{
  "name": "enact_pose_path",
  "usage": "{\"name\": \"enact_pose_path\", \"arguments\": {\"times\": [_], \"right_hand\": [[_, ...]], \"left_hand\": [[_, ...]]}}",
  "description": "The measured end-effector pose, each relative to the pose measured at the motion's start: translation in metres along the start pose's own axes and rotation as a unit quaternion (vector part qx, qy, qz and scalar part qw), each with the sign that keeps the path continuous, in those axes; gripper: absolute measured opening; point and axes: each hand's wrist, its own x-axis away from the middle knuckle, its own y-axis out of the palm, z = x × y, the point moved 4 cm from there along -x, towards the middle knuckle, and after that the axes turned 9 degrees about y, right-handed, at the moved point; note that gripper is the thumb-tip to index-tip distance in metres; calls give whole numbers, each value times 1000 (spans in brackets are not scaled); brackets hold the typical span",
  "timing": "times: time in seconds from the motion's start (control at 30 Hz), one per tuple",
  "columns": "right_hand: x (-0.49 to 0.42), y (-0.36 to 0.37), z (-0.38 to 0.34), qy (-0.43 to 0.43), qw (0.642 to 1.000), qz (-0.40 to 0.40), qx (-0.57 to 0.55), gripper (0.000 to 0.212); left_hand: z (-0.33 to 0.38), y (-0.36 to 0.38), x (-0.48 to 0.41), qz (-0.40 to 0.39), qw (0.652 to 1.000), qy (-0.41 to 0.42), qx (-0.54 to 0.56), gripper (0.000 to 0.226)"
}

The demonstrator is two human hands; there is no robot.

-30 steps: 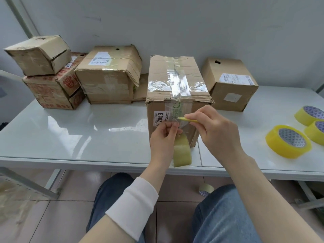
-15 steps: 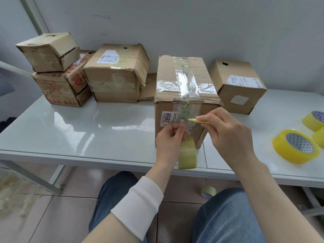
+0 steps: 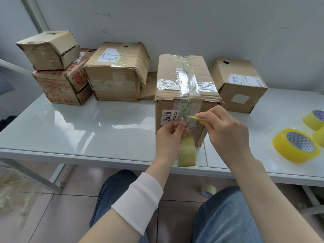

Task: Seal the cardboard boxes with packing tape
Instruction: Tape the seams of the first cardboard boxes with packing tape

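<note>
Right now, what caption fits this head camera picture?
Left hand pinches the strip from the tape roll against the box; right hand holds a yellow tool to it.

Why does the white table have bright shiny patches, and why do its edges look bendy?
Head view: the glossy white table mirrors bright light as pale glare patches, and the clear tape strips on the tall brown cardboard box glint too; head view: the wide-angle lens bows straight lines near the sides; the left hand and right hand look sharp, without blur.
</note>
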Motion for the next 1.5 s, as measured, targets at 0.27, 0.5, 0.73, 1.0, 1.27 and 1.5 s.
{"name": "enact_pose_path", "arguments": {"times": [0.27, 0.5, 0.73, 1.0, 1.27, 1.5], "right_hand": [[-1, -3, 4, 5, 1000, -10, 0, 14], [2, -6, 3, 9, 1000, -6, 6, 13], [2, -3, 4, 16, 1000, -6, 1, 11], [23, -8, 41, 78, 996, -22, 30, 14], [50, 3, 43, 413, 760, -204, -458, 28], [51, -27, 50, 365, 824, -154, -405, 39]], "left_hand": [[4, -1, -2, -14, 1000, 2, 10, 16], [6, 0, 0, -3, 1000, 6, 8, 14], [4, 1, 4, -1, 1000, 13, -18, 18], [-4, -16, 14, -15, 998, 21, -50, 20], [17, 10, 40, -140, 985, 97, 12, 15], [25, 52, 51, -193, 974, 111, 28, 16]]}}
